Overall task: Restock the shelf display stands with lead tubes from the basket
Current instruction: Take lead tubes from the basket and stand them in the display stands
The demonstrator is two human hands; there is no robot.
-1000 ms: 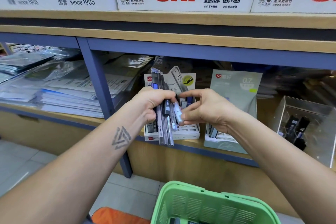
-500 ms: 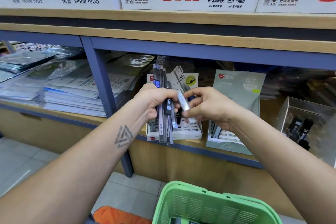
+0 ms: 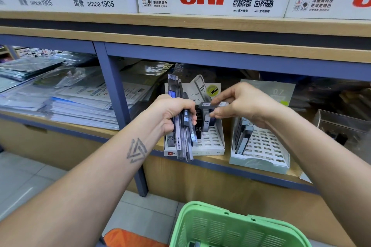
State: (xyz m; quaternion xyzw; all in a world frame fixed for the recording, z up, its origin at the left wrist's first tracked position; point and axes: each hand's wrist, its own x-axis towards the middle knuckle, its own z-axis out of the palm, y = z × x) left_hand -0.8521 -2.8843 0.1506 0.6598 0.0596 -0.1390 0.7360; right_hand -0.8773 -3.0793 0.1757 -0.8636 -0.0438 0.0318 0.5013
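Head view: your left hand (image 3: 176,113) sits near frame centre, forearm entering from 7 o'clock, back of the hand toward the camera and knuckles toward 3 o'clock. Its fingers are curled tight round a bundle of lead tubes (image 3: 181,126), grasping them at mid-length. The bundle's long axis runs close to vertical, upper ends toward 12 o'clock and lower ends toward 6 o'clock, with a slight lean of the top toward 11 o'clock. The bundle hangs in front of the white HB 0.5 display stand (image 3: 210,142), which stands on the lower shelf (image 3: 216,161). Your right hand (image 3: 243,106) lies at 3 o'clock of the left hand, forearm entering from 4 o'clock, wrist bent so the fingers point toward 9 o'clock. Thumb and forefinger pinch a single lead tube (image 3: 208,105) at its right end. This tube's long axis is close to horizontal, free end toward 9 o'clock, just beside the bundle and above the stand's slotted tray. Whether the free end touches the bundle cannot be determined. Several tubes stand upright in the rear rows of that stand. At 3 o'clock of it, a pale green display stand (image 3: 261,163) holds a few tubes leaning at its left side. The green basket (image 3: 230,224) sits at 6 o'clock, below both forearms.
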